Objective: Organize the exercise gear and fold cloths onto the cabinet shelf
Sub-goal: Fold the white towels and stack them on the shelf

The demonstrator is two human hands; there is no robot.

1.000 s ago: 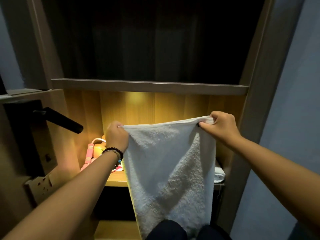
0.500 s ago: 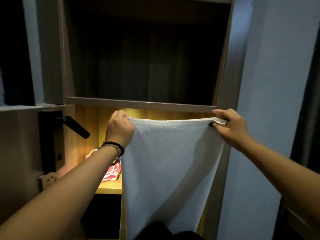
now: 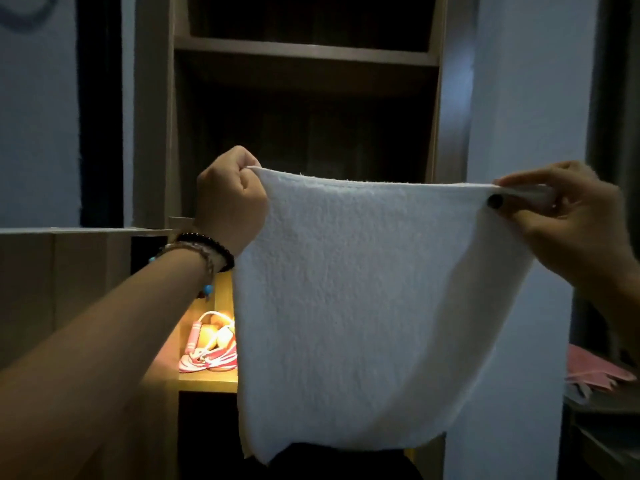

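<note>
A white towel [image 3: 363, 289] hangs spread in front of the cabinet, held by its two top corners. My left hand [image 3: 230, 202] grips the left corner in a fist. My right hand [image 3: 568, 216] pinches the right corner between thumb and fingers. Behind the towel's left edge, on the lit wooden shelf [image 3: 207, 381], lies a pink-and-white jump rope [image 3: 207, 358] with some orange round things [image 3: 214, 336]. The towel hides the rest of that shelf.
The tall cabinet has dark upper shelves [image 3: 304, 51] above. A wooden surface [image 3: 69, 233] juts out at the left. A pale wall [image 3: 526, 98] stands at the right, with pink cloth [image 3: 599, 372] on a low dark surface beyond it.
My hands have drawn further apart and stretched the towel's top edge taut, and they now sit higher against the cabinet. The view has tilted up, showing more upper shelves.
</note>
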